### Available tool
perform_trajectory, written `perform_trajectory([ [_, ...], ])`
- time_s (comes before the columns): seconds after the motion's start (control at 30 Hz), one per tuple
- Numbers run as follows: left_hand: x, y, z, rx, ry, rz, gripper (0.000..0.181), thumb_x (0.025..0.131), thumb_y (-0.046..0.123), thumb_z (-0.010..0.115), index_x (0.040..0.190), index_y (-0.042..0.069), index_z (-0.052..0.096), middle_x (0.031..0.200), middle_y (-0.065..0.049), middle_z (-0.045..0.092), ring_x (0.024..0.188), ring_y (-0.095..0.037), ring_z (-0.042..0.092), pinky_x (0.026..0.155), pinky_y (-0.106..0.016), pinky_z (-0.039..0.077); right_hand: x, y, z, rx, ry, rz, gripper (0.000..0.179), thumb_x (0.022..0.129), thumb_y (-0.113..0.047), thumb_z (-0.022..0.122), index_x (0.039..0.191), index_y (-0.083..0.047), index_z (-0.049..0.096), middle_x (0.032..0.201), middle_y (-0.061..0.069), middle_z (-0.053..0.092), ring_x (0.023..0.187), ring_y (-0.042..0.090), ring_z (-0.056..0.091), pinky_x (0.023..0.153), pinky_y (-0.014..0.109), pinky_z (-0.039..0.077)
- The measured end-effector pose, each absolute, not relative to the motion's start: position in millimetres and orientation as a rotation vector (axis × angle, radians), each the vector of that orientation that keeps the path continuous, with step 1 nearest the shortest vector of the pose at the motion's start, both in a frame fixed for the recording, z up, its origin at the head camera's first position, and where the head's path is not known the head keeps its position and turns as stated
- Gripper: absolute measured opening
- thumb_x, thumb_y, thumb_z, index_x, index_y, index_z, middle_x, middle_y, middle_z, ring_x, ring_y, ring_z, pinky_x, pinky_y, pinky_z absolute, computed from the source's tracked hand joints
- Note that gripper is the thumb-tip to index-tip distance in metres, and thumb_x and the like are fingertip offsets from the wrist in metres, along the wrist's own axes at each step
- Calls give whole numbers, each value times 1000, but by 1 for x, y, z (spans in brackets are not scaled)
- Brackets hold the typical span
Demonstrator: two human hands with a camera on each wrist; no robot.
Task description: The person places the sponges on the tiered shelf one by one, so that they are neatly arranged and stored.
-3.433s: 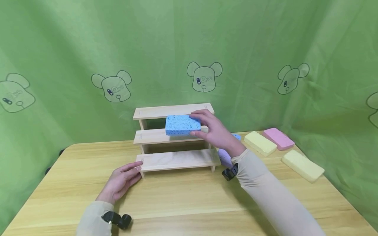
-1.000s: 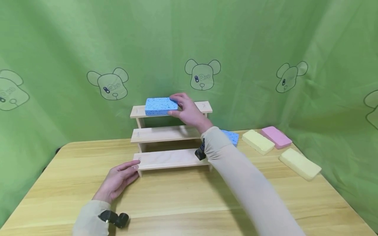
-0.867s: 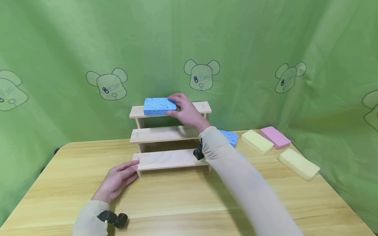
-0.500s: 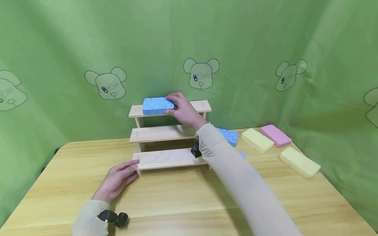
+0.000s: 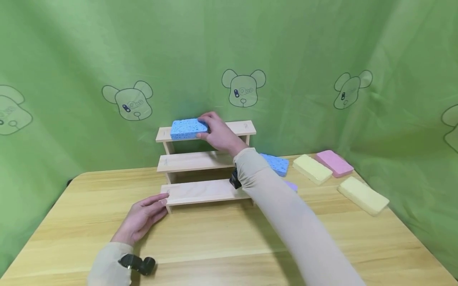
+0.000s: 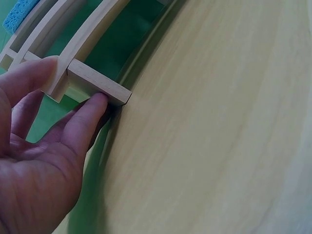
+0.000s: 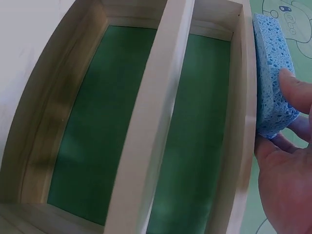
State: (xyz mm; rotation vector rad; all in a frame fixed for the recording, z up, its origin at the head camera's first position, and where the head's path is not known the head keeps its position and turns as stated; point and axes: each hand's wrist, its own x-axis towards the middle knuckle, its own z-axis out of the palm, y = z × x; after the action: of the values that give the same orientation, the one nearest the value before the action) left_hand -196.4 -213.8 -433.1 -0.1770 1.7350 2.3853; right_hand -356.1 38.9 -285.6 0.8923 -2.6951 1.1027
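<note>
Compared with before, the blue sponge (image 5: 187,129) has been raised from in front of the middle shelf (image 5: 193,160) to the left part of the top shelf (image 5: 241,128). Behind the table (image 5: 200,242) a green curtain (image 5: 186,43) is hung, and a pink sponge (image 5: 334,163) is laid at the table's far right. By the right hand (image 5: 221,136) the blue sponge is pinched between thumb and fingers, while the rack's lower left corner is gripped by the left hand (image 5: 140,218)
</note>
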Motion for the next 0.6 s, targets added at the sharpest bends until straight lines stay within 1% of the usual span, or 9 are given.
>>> perform_trajectory([
  [0.23,-197,-214,-434,-174,1724,2393,25,94,-2,62,118,1,68,139,-18,47,109,-20,62,102,-36,47,-358,39,-287,872,-2725,1098,60,93,-24,69,144,-4,44,147,11,36,130,27,42,114,38,32],
  [0.33,-197,-214,-434,-174,1725,2395,23,94,-2,62,115,2,70,138,-17,48,109,-20,62,102,-36,47,-358,41,-287,880,-2720,1108,64,91,-26,71,145,-5,44,148,11,35,130,27,42,113,39,33],
  [0.43,-197,-214,-434,-173,1723,2395,23,94,-2,62,114,3,70,138,-17,48,109,-20,62,102,-36,47,-358,44,-286,883,-2701,1144,68,88,-27,75,145,-6,43,148,10,35,132,27,40,114,40,32],
  [0.6,-197,-214,-434,-180,1728,2394,23,94,-2,62,114,3,70,140,-19,47,109,-20,62,101,-36,47,-356,50,-285,895,-2651,1200,72,86,-36,76,145,-9,45,149,5,35,134,23,37,115,40,29],
])
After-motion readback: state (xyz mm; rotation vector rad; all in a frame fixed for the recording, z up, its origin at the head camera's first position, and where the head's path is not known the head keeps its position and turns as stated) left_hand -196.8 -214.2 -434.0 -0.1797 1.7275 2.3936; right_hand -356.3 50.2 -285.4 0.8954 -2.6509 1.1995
